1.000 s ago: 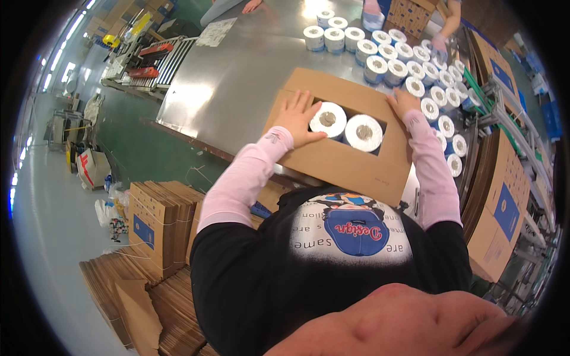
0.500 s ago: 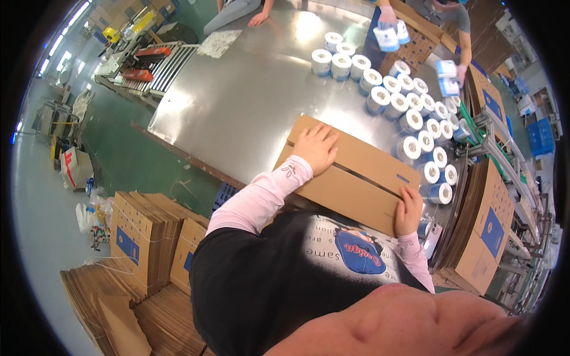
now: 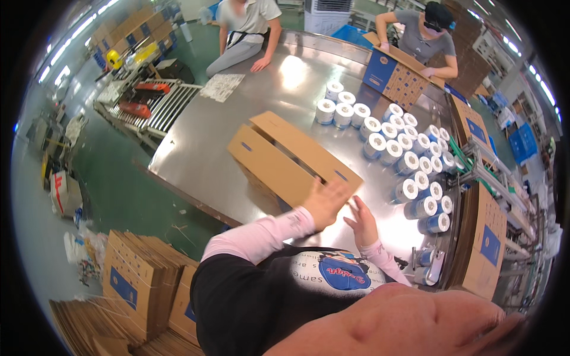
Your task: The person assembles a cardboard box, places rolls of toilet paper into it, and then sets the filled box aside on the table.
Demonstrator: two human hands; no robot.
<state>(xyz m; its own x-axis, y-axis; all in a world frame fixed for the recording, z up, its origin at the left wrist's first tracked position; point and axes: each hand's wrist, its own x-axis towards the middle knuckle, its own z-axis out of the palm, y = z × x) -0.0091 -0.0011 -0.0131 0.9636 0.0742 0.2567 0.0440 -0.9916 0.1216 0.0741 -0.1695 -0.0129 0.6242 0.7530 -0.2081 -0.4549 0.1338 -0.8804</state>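
Observation:
A brown cardboard box (image 3: 267, 162) rests on the metal table in front of me, its two top flaps folded in with a narrow gap between them. My left hand (image 3: 328, 203) lies on the flaps at the box's near right end, fingers spread and the palm low. Just off that end's corner is my right hand (image 3: 363, 223), fingers apart and nothing in it. To the right of the box stand several white-and-blue cylindrical rolls (image 3: 390, 152) with round white tops. A phone (image 3: 436, 266) is at the table's near right edge.
Across the metal table (image 3: 196, 145), a co-worker (image 3: 415, 38) handles an open blue-printed carton (image 3: 389, 80). Another person (image 3: 244, 35) sits on the far left edge. Flat cardboard stacks (image 3: 139, 279) stand lower left and right. A roller conveyor (image 3: 155, 107) is beyond the left edge.
The box has moved left and away from my body. My left hand has slid to its near right end; my right hand has come off it. The co-worker's hands went from holding rolls to the carton.

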